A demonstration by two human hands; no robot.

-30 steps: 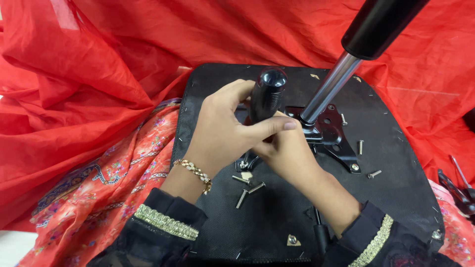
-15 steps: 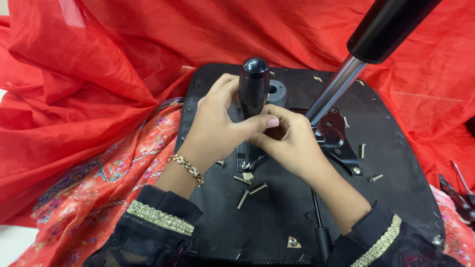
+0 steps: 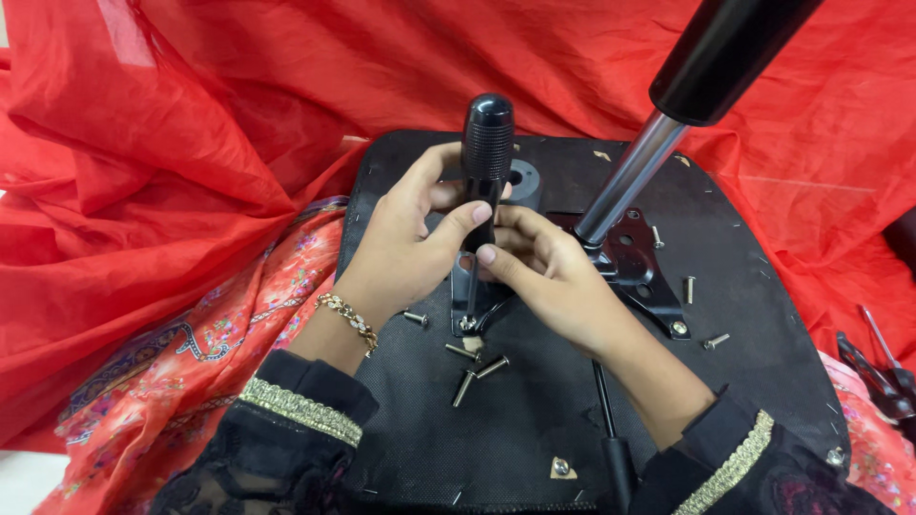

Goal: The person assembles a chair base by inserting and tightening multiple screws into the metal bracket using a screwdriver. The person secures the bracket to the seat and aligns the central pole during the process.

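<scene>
An upturned black chair seat (image 3: pixel 754 286) lies before me on red cloth. My left hand (image 3: pixel 405 243) grips a black ribbed handle (image 3: pixel 488 143) standing upright over the seat. My right hand (image 3: pixel 549 272) presses its fingers against the handle's lower shaft, just above a black metal bracket (image 3: pixel 465 286) on the seat. A chrome gas cylinder with a black sleeve (image 3: pixel 668 124) rises at a slant from a black mounting plate (image 3: pixel 649 277) to the right of my hands.
Several loose bolts (image 3: pixel 477 367) lie on the seat below my hands, and others (image 3: pixel 689 286) near the plate. A thin black lever (image 3: pixel 611 429) runs along the seat near my right forearm. Red fabric (image 3: pixel 191 143) surrounds everything; tools (image 3: pixel 883 372) lie at the right edge.
The ribbed handle has swung from a tilt to upright and stands taller above my hands. Both hands stay wrapped around its lower part.
</scene>
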